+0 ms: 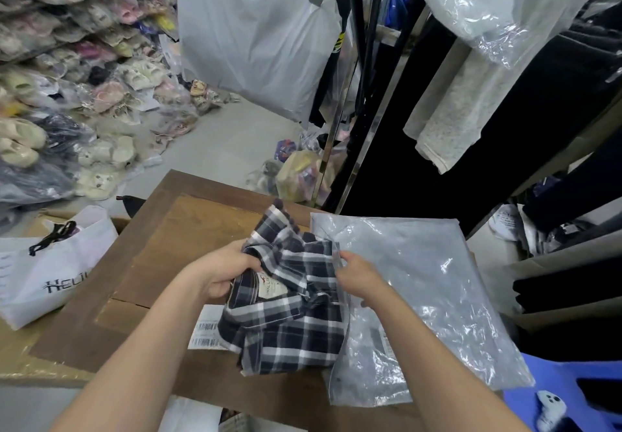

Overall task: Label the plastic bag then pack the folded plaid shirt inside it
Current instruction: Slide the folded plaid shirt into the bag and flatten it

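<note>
Partly plaid shirt inside plastic bag

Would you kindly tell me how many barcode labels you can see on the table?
2: one label lies just left of the shirt, partly under it; a second shows through the bag near its mouth. Others may be hidden beneath the shirt.

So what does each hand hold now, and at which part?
Left hand grips the plaid shirt near its collar; right hand pinches the plastic bag at its open edge.

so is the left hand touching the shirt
Touching: the head view shows the left hand with its fingers closed on the edge of the shirt.
</note>
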